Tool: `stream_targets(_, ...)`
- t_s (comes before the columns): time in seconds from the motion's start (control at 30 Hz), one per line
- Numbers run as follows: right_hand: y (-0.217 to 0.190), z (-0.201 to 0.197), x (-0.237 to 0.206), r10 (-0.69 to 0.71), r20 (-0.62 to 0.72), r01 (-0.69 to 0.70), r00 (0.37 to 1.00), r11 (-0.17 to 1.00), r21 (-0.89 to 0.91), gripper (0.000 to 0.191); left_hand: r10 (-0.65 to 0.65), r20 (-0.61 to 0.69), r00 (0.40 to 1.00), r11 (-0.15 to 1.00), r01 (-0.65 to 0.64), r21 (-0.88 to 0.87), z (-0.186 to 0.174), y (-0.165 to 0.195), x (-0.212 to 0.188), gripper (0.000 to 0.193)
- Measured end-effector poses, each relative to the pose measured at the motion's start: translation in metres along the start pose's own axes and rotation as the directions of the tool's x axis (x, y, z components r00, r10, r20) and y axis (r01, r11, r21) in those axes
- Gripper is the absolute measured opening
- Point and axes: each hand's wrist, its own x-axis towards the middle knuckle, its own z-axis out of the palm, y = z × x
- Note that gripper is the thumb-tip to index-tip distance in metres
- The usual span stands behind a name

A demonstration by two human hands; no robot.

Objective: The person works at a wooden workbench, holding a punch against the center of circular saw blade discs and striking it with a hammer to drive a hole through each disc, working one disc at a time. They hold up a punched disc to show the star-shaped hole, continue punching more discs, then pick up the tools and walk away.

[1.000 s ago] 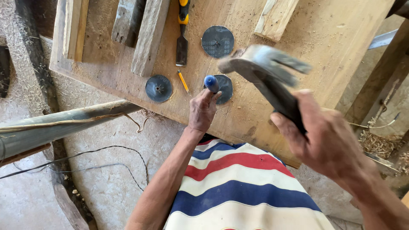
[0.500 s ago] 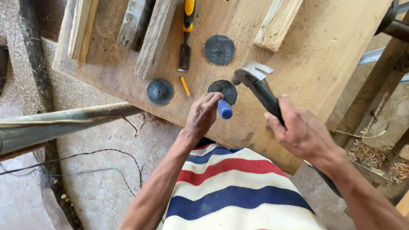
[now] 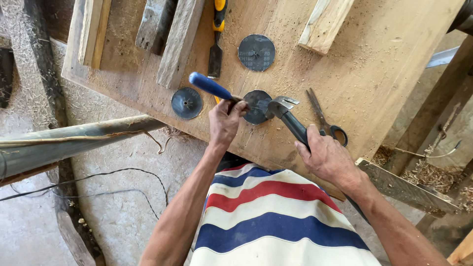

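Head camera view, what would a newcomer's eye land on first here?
Probably the two hands at the centre of the sawdust-covered wooden workbench: the left hand grips a blue-handled tool, its tip on a dark round sanding disc. The right hand holds a black-handled claw hammer, whose head is at that same disc. The striped red, white and blue shirt fills the bottom.

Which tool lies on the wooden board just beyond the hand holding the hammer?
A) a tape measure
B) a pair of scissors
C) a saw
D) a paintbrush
B: a pair of scissors lies on the board beside the right hand gripping the hammer.
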Motion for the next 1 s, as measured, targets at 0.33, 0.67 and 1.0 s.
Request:
stream_targets(0.33, -0.001, -0.009, 0.004, 0.047, 0.093, -0.048, 0.995, 0.999, 0.012, 0.038, 0.142, 0.035, 0.989, 0.939, -0.146, 0.312, 0.012, 0.025, -0.018, 0.011)
stream_targets(0.67, -0.002, -0.010, 0.003, 0.089, 0.156, -0.090, 0.984, 0.996, -0.001, 0.035, 0.187, 0.053, 0.981, 0.890, -0.192, 0.413, 0.016, 0.035, -0.023, 0.011)
stream_targets(1.0, 0.005, -0.006, 0.004, 0.078, 0.139, -0.086, 0.987, 0.995, 0.053, 0.034, 0.246, 0.044, 0.968, 0.862, -0.239, 0.448, 0.019, 0.030, -0.026, 0.011)
